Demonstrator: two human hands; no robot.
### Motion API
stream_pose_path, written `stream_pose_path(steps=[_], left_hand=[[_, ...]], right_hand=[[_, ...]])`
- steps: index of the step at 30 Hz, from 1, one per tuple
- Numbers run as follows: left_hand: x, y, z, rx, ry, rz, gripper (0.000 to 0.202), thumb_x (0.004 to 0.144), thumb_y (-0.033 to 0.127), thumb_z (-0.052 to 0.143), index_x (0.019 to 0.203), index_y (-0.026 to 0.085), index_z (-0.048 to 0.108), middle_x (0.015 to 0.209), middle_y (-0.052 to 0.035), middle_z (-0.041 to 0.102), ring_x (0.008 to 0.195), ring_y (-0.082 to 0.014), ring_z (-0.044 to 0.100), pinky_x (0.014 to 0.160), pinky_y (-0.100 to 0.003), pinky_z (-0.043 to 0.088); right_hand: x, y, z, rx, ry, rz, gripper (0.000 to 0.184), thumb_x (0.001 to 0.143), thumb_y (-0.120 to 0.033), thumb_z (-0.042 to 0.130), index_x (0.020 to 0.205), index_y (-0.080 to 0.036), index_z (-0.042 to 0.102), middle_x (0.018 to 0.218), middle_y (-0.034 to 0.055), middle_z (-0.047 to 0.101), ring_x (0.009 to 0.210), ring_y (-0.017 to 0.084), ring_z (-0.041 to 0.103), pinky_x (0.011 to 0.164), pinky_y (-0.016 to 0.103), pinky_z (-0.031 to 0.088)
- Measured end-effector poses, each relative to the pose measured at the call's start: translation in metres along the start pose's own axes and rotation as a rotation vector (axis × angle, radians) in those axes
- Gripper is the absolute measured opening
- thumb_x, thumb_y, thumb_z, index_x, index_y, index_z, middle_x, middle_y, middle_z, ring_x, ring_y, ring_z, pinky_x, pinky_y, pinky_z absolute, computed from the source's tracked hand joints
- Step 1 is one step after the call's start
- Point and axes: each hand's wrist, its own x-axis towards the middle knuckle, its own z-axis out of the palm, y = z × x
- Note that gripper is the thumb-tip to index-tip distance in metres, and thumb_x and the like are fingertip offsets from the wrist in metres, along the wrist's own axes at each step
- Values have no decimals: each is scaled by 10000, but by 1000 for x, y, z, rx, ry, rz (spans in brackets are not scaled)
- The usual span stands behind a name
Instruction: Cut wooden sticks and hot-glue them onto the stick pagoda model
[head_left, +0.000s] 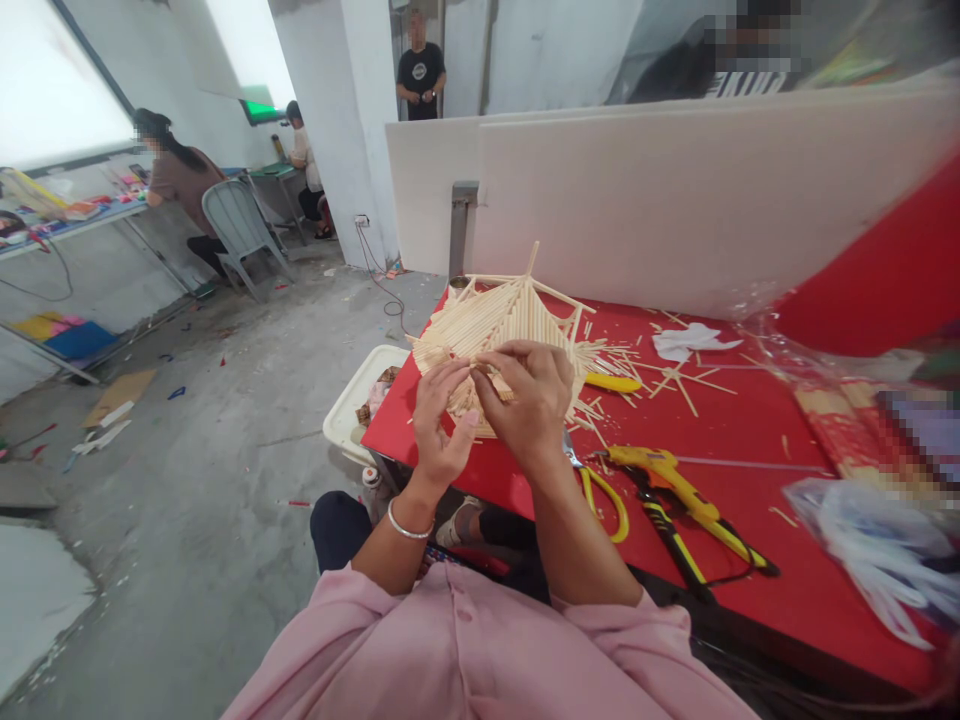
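A house-like model of pale wooden sticks (517,318), with a sloping stick roof, stands at the near left of the red table (720,430). Both hands meet in front of it, fingertips together. My right hand (534,395) pinches thumb against forefinger, partly covering the model. My left hand (441,420) has its fingers bent in to the same spot, its thumb lower. Something small and pale is between the fingertips, too hidden to name. Right of my right wrist lie yellow-handled scissors (606,500) and a yellow hot glue gun (664,470).
Loose sticks (686,378), a crumpled white tissue (694,341) and a clear plastic bag (870,540) lie on the table. A white tub (349,400) stands by its left edge. White boards (675,200) rise behind. Other people sit or stand farther off.
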Motion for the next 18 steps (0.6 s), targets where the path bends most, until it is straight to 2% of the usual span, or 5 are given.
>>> stream_pose_path(steps=[8,18], left_hand=[[0,0,0,-40,2,-3,424,929,311,582,1345,233,587,1353,-106,621,1312,-280,535,1137,-561,411],[0,1,1,-4,1,-11,419,936,338,567,1343,238,584,1351,-109,621,1307,-285,539,1123,-568,426]], right_hand=[[1,-1,0,-15,26,-20,118,871,-288,667,961,-249,734,966,44,669,940,193,567,859,346,419],[1,-1,0,-6,39,-22,116,863,-276,677,962,-248,731,963,41,667,933,190,569,860,355,427]])
